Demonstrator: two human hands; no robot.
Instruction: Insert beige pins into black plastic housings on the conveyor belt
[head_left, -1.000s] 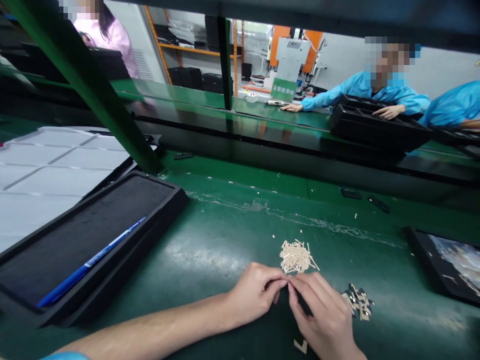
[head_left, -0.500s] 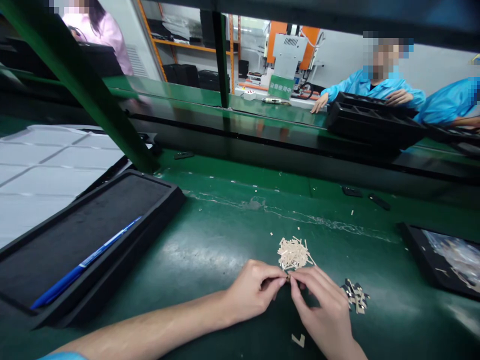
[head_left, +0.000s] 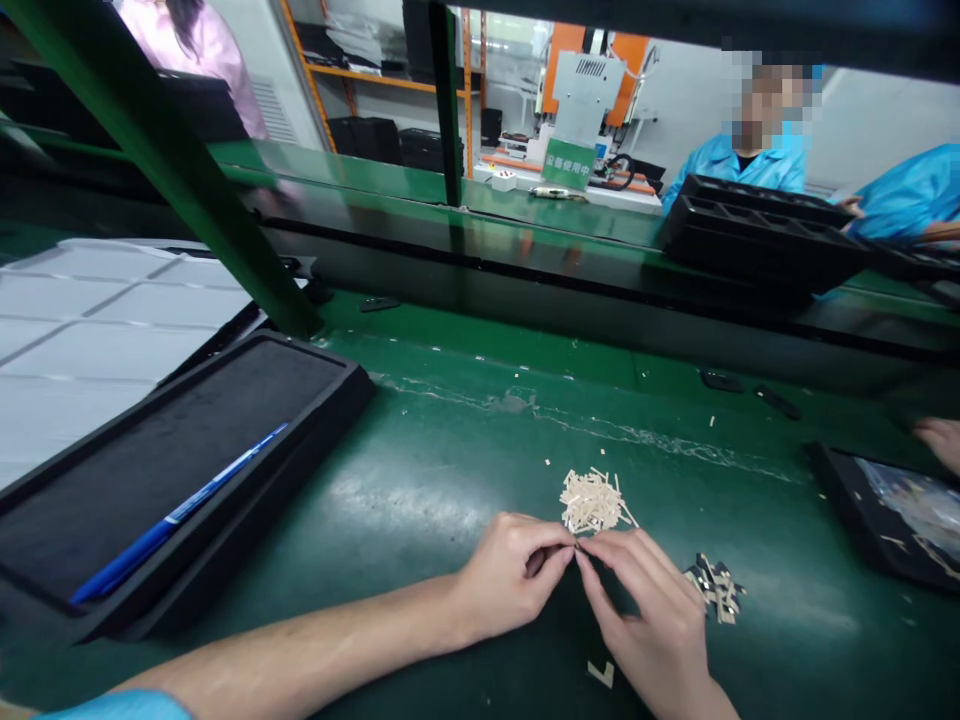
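Observation:
My left hand (head_left: 514, 568) and my right hand (head_left: 649, 595) meet at their fingertips, thumbs and forefingers pinched together. Between them is a tiny dark piece, too small and covered to name. Just beyond the fingertips lies a pile of small beige strips (head_left: 592, 500). Beside my right hand sits a smaller heap of dark and beige pieces (head_left: 718, 588). An L-shaped beige scrap (head_left: 601, 673) lies on the green tabletop (head_left: 420, 490), near my right wrist.
At left, a black foam tray (head_left: 225, 390) holds a blue pen (head_left: 180, 515), with white sheets (head_left: 90, 310) behind. A black tray (head_left: 840, 490) with a plastic bag (head_left: 911, 495) stands at right, near another person's hand (head_left: 941, 440). A green post (head_left: 172, 180) slants across the left. Co-workers sit beyond.
My hands stay pinched together with only slight finger movement. Another person's hand has appeared at the right edge, and the co-worker's hands across the bench have moved from sight. The view has shifted slightly.

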